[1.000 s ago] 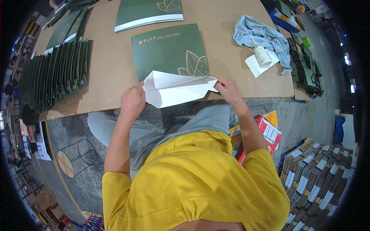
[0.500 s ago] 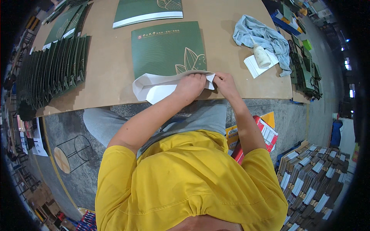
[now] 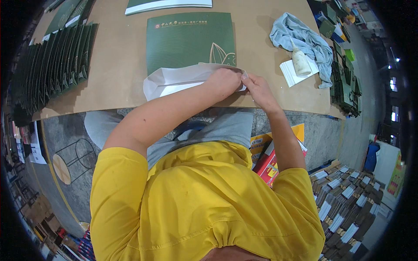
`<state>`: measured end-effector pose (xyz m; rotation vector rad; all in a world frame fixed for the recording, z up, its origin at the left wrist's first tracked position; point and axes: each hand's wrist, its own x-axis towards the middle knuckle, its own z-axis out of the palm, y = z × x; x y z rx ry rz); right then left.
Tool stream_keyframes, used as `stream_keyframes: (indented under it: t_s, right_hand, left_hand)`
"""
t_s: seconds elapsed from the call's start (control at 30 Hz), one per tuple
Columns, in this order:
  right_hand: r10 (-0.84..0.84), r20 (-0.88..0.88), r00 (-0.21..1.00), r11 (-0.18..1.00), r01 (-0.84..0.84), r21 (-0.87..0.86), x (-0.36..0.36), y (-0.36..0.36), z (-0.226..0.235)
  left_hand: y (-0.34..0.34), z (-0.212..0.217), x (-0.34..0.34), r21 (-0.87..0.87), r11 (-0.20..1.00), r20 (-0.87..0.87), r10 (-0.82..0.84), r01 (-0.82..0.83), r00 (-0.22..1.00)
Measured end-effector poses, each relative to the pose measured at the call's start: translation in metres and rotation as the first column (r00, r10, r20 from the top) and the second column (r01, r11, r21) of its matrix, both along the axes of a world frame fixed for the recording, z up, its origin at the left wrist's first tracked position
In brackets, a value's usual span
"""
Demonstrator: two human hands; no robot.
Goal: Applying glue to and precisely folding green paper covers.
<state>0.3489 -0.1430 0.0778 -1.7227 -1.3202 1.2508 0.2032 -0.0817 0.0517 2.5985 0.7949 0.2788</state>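
Note:
In front of me a green paper bag (image 3: 187,43) with a gold leaf pattern lies flat on the table. Its near end, the white bottom (image 3: 167,80), stands spread with folded walls. My left hand (image 3: 224,83) reaches into that bottom at its right end, fingers curled on the paper. Beside it my right hand (image 3: 260,91) pinches the right corner between thumb and fingers. The two hands touch or nearly touch there, and the left fingertips are partly hidden.
A row of standing green bags (image 3: 56,65) fills the table's left. At right lie a light blue cloth (image 3: 300,32), a squeeze bottle (image 3: 301,63) and white cards (image 3: 289,75). More green bags (image 3: 348,87) stand beyond. A stool (image 3: 62,168) is on the floor at left.
My hands have come closer together at the bag's right corner, where the right thumb now presses on the white paper. The whole view has shifted slightly.

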Motion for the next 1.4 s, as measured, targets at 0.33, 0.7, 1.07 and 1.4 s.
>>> stream_keyframes:
  t_s: [0.33, 0.7, 1.07, 1.4]
  right_hand:
    - [-0.066, 0.805, 0.589, 0.971, -0.148, 0.188, -0.042, 0.007, 0.009]
    - [-0.084, 0.806, 0.586, 0.955, -0.184, 0.234, -0.067, 0.002, -0.013]
    - [-0.041, 0.722, 0.690, 0.854, -0.351, 0.384, -0.077, 0.016, -0.052]
    - [-0.022, 0.835, 0.549, 0.886, -0.376, 0.270, -0.087, 0.010, -0.055]
  left_hand:
    - [0.006, -0.026, -0.017, 0.007, 1.000, 0.096, 0.002, -0.002, 0.995]
    - [0.026, -0.027, -0.028, -0.829, 0.558, 0.450, 0.630, 0.035, 0.633]
    - [0.033, -0.021, -0.031, -0.912, 0.393, 0.408, 0.833, 0.118, 0.373]
    - [0.013, -0.012, -0.081, -0.844, 0.423, 0.247, 0.852, -0.330, 0.462]
